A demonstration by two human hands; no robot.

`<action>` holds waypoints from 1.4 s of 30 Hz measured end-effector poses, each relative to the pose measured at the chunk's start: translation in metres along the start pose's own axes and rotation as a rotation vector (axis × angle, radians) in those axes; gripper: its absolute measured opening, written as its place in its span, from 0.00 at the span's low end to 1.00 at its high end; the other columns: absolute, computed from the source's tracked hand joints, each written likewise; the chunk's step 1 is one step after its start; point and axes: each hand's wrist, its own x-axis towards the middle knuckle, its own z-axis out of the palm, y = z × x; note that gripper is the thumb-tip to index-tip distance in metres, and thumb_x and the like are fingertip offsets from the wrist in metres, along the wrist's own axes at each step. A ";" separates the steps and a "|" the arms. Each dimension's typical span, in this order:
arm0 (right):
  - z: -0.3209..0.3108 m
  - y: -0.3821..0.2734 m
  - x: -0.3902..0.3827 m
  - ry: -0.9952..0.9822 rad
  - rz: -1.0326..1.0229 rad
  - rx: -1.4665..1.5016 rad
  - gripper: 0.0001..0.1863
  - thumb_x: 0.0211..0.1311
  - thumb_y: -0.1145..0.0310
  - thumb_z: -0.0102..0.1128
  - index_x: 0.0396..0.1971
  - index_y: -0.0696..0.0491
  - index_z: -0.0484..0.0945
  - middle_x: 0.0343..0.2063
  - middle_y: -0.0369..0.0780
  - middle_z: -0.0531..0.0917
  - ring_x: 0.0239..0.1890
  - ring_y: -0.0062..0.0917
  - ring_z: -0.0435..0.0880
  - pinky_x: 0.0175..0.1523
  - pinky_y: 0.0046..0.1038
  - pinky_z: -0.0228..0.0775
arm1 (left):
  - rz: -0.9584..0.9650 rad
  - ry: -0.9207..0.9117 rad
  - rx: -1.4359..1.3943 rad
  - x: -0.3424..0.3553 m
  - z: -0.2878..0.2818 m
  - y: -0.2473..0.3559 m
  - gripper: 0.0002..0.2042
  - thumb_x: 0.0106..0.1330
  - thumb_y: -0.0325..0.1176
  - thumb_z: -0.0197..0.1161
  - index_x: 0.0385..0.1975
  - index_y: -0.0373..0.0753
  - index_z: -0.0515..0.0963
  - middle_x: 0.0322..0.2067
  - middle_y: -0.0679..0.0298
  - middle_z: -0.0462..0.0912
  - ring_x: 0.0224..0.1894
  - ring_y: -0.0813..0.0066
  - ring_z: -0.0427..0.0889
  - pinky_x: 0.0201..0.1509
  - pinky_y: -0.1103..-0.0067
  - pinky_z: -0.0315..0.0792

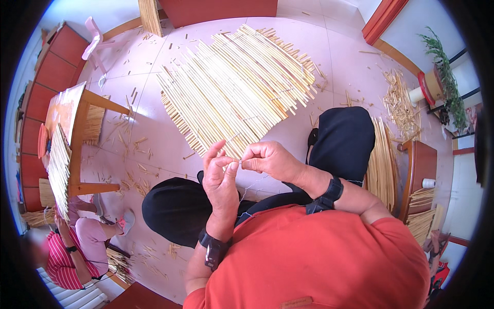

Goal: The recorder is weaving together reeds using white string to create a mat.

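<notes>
A large mat of pale straw-coloured stalks (221,87), laid side by side and bound with string, spreads on the floor before me. At its near edge my left hand (220,177) is closed, thumb and forefinger pinched together, other fingers raised. Beside it my right hand (270,160) pinches too, its fingertips almost touching the left thumb. Both seem to hold a thin white string (252,186) at the last stalks. The string hangs loosely below my hands toward my lap; its exact path between the fingertips is too small to make out.
A bundle of long stalks (381,165) lies right of my knee. At the left a person in a striped shirt (64,260) holds another stalk mat (59,167) near a wooden table (77,149). Stalk scraps (399,105) litter the floor. A pink chair (95,44) stands far left.
</notes>
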 end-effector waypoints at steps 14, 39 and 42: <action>-0.037 -0.002 -0.010 0.289 -0.284 -1.353 0.17 0.46 0.82 0.52 0.38 0.55 0.80 0.42 0.44 0.83 0.52 0.38 0.78 0.60 0.34 0.62 | 0.126 -0.009 0.389 0.012 -0.010 -0.002 0.06 0.54 0.21 0.67 0.26 0.40 0.78 0.45 0.61 0.78 0.50 0.66 0.75 0.54 0.73 0.69; -0.013 0.007 -0.016 -0.107 0.122 0.341 0.11 0.63 0.68 0.60 0.40 0.58 0.77 0.25 0.36 0.82 0.18 0.16 0.81 0.24 0.18 0.74 | 0.163 -0.163 0.251 -0.006 0.011 -0.002 0.03 0.64 0.24 0.58 0.28 0.36 0.76 0.61 0.52 0.68 0.64 0.61 0.67 0.70 0.62 0.55; -0.020 0.019 -0.014 -0.067 0.134 0.304 0.07 0.63 0.69 0.59 0.33 0.58 0.80 0.19 0.33 0.79 0.16 0.15 0.79 0.24 0.18 0.73 | 0.081 -0.159 0.192 -0.011 0.017 -0.005 0.02 0.64 0.24 0.59 0.29 0.34 0.76 0.59 0.53 0.71 0.61 0.63 0.70 0.66 0.66 0.61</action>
